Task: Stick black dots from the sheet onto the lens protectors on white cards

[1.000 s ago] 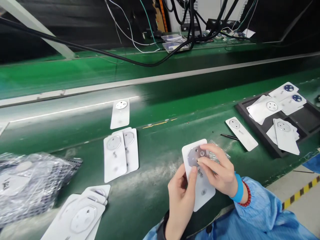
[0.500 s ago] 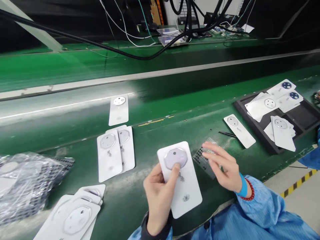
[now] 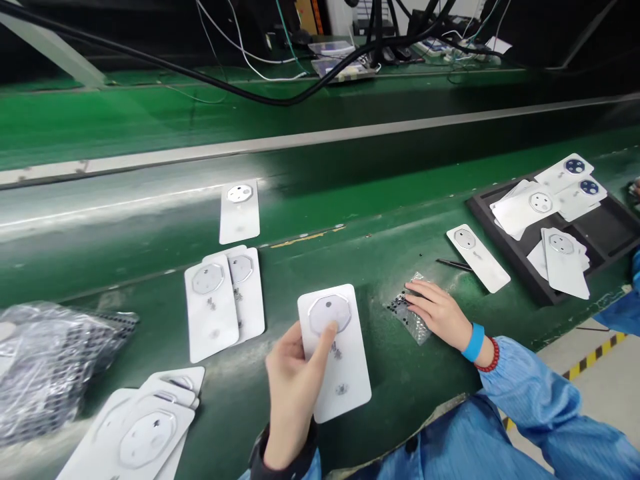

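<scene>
Gripping the panel point(image 3: 347, 380) by its left side, my left hand point(image 3: 295, 373) has it over the bench point(image 3: 400, 393), left of the clear plastic point(image 3: 420, 330); my right hand point(image 3: 444, 316) is at some black dots point(image 3: 400, 304), fingers loosely extended; can't tell from way out here if they're pinching one.

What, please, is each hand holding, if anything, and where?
Left hand: a white panel, by its left edge, thumb on its face. Right hand: cannot tell.
</scene>
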`<action>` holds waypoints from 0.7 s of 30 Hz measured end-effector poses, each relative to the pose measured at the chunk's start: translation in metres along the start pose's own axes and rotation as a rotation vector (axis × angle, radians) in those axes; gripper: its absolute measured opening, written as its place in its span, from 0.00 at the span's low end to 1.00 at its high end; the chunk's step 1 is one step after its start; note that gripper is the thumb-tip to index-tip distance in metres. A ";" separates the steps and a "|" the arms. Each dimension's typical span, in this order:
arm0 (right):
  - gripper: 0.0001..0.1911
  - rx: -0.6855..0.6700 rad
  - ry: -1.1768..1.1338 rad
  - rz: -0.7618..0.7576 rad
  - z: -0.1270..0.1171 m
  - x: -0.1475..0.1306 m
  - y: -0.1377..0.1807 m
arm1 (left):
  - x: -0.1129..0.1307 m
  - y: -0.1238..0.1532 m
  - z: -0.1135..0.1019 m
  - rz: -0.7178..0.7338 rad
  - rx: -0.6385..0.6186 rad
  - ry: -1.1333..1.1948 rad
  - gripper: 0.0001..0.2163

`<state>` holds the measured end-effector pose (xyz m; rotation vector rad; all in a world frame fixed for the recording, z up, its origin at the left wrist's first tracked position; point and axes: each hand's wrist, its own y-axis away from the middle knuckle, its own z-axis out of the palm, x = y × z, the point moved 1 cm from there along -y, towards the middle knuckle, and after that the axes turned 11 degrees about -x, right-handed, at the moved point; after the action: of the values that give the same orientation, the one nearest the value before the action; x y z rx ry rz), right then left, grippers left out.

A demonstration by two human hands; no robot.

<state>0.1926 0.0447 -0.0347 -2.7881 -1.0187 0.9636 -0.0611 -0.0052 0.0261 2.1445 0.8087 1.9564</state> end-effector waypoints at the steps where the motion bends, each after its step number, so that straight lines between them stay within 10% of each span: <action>1: 0.11 0.031 -0.008 0.006 -0.001 -0.001 -0.001 | -0.002 -0.004 0.001 0.047 0.012 -0.061 0.31; 10: 0.14 0.111 -0.100 -0.045 -0.028 -0.036 -0.006 | -0.004 -0.009 0.043 0.184 -0.373 -0.087 0.12; 21: 0.08 0.154 -0.170 -0.122 -0.028 -0.053 -0.021 | -0.004 -0.001 0.058 0.013 -0.442 0.214 0.09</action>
<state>0.1647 0.0348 0.0214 -2.5244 -1.0677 1.2226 -0.0060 0.0084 0.0129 1.7127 0.3387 2.1494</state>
